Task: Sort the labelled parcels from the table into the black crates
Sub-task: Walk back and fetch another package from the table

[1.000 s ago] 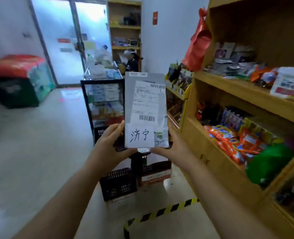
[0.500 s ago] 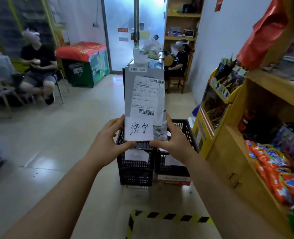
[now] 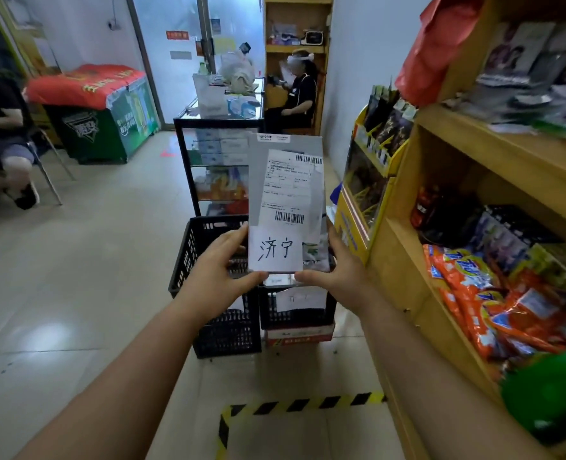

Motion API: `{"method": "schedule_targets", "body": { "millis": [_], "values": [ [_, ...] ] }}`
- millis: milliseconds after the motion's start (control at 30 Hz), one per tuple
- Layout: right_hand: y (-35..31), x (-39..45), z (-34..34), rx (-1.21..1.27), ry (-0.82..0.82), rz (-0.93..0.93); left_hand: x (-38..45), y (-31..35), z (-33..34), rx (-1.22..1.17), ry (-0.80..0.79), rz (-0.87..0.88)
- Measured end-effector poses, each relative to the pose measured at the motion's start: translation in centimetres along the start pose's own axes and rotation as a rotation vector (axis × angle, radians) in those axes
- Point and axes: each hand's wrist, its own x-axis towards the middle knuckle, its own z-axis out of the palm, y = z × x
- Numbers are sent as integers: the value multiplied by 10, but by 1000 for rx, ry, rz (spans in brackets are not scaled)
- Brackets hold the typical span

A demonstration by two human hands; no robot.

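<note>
I see yellow-and-black hazard tape (image 3: 303, 404) on the floor nearest the camera, marking a corner. Both forearms reach forward above it.

The left hand (image 3: 216, 270) and right hand (image 3: 336, 272) hold 1 grey parcel (image 3: 286, 200) between them at its lower end. Each hand grips one lower side edge, thumb under the bottom edge and fingers curled behind the edge. The parcel is upright, long axis vertical, flat face toward the camera, top edge pointing at the ceiling. Its printed shipping label (image 3: 289, 190) carries 2 barcodes, and a white slip (image 3: 275, 249) with 2 handwritten characters sits at the lower left of the face.

The parcel is held in the air above 2 black crates on the floor. The left crate (image 3: 205, 260) stands directly below the left hand; the right crate (image 3: 296, 310) sits just beside it, resting on a red-and-white carton (image 3: 299, 336). A white tag hangs on the right crate's front wall; I cannot read it. The parcel and hands hide most of both crate openings.

To the right stands a wooden shelf unit (image 3: 474, 167) stocked with orange packets (image 3: 494, 300), with a yellow display rack (image 3: 368, 200) beyond it. Behind the crates is a black-framed glass bench (image 3: 218, 124) loaded with boxes and bags. A seated person in black (image 3: 296, 91) is behind it. At far left are a green chest freezer (image 3: 109, 121) under a red cover and another seated person (image 3: 1, 134).
</note>
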Motion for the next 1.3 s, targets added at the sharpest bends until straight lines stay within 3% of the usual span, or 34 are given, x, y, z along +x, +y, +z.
{"method": "schedule_targets", "body": {
  "millis": [167,367,767,1000,1300],
  "values": [
    [14,21,-3,-65,46,71,29,-27,18,-52,-54,15],
    [14,70,29,-171,38,120,62,-79,-6,-87,-63,-11],
    [39,149,79,-297,32,125,107,-170,-13,-96,-120,-44],
    [93,200,56,-305,-31,144,151,-194,25,-101,-149,-117],
    [182,286,-17,-183,-106,241,243,-218,122,-51,-204,-253]
  ]
}}
